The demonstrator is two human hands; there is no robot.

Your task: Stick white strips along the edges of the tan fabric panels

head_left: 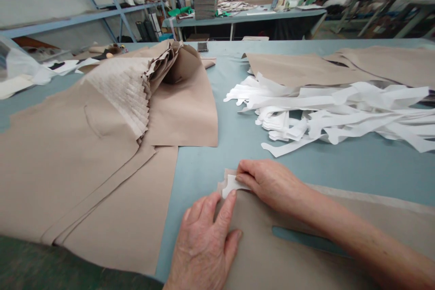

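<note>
A tan sheet of leather-like material (pixel 258 244) with a long slot cut in it lies in front of me. At its far left corner a small white strip (pixel 230 185) lies along the notched edge. My right hand (pixel 261 181) pinches the white strip between thumb and fingers; most of the strip is hidden under the hand and forearm. My left hand (pixel 207 235) rests flat on the tan sheet with its fingers spread, the index fingertip close to the strip. Beyond my hands is a loose pile of similar white strips (pixel 316 108).
On the left lies a large stack of tan pieces (pixel 68 158), its top folded back to show a pale underside. More tan pieces (pixel 299 65) lie at the back right of the blue-green table (pixel 204 167). A blue shelf frame (pixel 115 4) and people stand further off.
</note>
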